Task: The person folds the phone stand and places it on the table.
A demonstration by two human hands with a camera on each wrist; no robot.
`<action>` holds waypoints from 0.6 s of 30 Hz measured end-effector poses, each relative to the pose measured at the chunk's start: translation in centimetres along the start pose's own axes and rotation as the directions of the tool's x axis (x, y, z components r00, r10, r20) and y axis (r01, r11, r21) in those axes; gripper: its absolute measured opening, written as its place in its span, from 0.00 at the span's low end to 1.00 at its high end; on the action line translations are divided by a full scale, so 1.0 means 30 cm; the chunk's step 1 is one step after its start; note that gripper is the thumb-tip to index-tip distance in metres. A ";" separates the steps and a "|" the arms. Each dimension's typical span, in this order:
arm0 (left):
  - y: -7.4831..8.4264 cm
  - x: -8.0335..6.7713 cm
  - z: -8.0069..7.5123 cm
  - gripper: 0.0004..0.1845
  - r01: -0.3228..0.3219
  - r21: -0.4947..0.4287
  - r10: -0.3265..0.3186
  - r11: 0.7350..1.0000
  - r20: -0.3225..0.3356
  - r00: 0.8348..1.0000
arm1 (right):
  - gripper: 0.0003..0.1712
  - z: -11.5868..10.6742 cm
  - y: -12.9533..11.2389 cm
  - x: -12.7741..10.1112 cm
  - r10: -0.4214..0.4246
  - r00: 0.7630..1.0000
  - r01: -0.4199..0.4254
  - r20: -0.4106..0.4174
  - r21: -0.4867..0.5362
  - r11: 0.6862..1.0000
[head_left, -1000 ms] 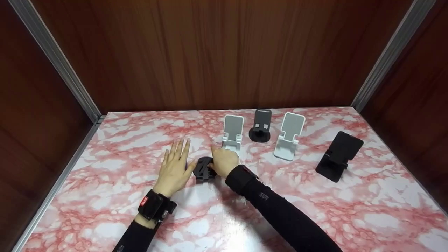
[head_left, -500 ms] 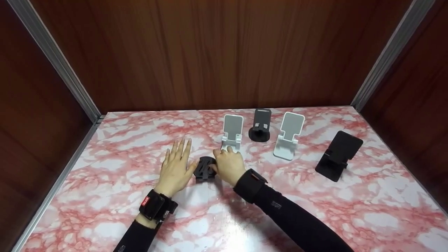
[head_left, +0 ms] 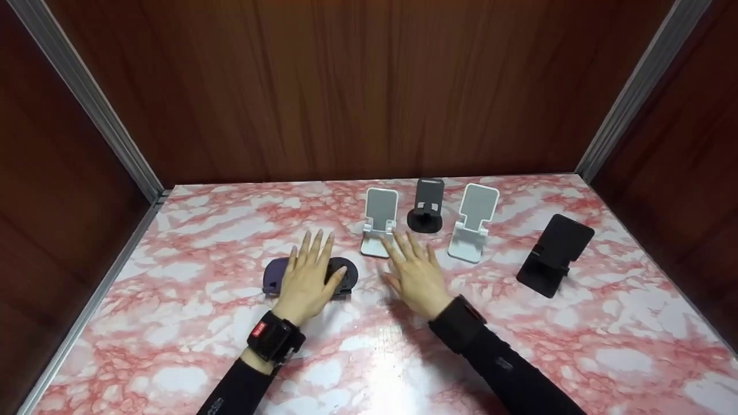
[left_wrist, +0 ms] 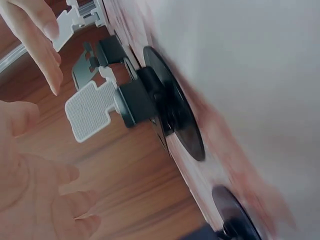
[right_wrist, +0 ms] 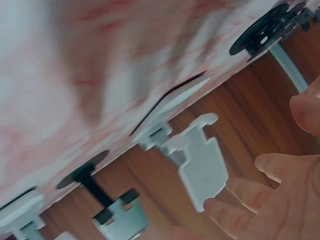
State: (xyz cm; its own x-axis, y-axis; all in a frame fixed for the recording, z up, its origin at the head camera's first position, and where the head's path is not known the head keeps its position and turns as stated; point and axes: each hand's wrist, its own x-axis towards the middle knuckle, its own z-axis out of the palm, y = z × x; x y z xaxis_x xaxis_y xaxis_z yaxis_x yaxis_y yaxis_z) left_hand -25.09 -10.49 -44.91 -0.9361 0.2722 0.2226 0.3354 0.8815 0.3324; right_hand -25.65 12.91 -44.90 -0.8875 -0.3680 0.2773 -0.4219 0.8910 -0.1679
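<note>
Fingers straight and slightly spread on both hands: the left hand (head_left: 307, 280) lies flat on the folded dark round-based plastic phone stand (head_left: 346, 276), pressing it against the pink-and-white marbled tabletop (head_left: 173, 346) at centre-left, while the right hand (head_left: 416, 274) rests just beside it, holding nothing. To my eye, flattening it well calls for even, steady palm pressure so the hinge closes without skidding. No containers stand here, only a white folding plastic phone stand (head_left: 377, 222) behind the hands.
</note>
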 end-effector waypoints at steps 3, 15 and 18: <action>0.019 0.012 0.009 0.38 -0.006 -0.003 0.006 1.000 0.008 1.000 | 0.39 -0.007 0.031 -0.029 0.023 1.000 -0.023 -0.011 0.005 1.000; 0.112 0.130 0.021 0.38 -0.031 -0.009 0.031 0.999 0.037 0.999 | 0.39 -0.037 0.108 -0.085 0.067 0.995 -0.067 -0.076 0.002 0.998; 0.125 0.175 0.018 0.38 -0.019 -0.048 0.020 0.999 0.025 0.999 | 0.40 -0.041 0.118 -0.087 0.079 0.992 -0.079 -0.096 0.004 0.997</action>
State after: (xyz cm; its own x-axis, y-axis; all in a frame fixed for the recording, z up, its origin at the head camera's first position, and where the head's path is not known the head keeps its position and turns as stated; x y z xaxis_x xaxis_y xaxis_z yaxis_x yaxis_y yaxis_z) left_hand -28.82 -5.56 -42.98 -0.9315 0.2995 0.2062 0.3578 0.8566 0.3719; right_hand -24.60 17.34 -45.05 -0.8960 -0.2695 0.3529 -0.3514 0.9162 -0.1926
